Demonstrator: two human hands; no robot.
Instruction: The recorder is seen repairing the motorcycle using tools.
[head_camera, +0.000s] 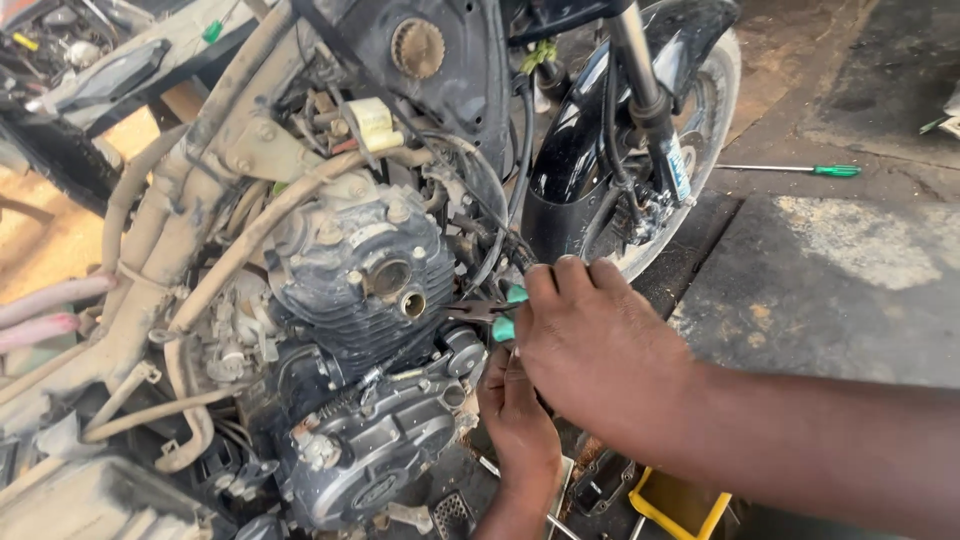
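Hidden and cut-off parts around the motorcycle engine

The right hand (600, 350) covers most of the green-handled pliers (490, 312); the left hand's (520, 425) fingers disappear behind it, and its wrist leaves the bottom edge.

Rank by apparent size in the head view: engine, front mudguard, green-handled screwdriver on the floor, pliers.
1. engine
2. front mudguard
3. green-handled screwdriver, though farther away
4. pliers, partly hidden by the right hand

One head-worn view looks down and forward, close over the engine (360, 300), with the right hand's grip (590, 340) centre frame and the front wheel (690, 130) beyond it.
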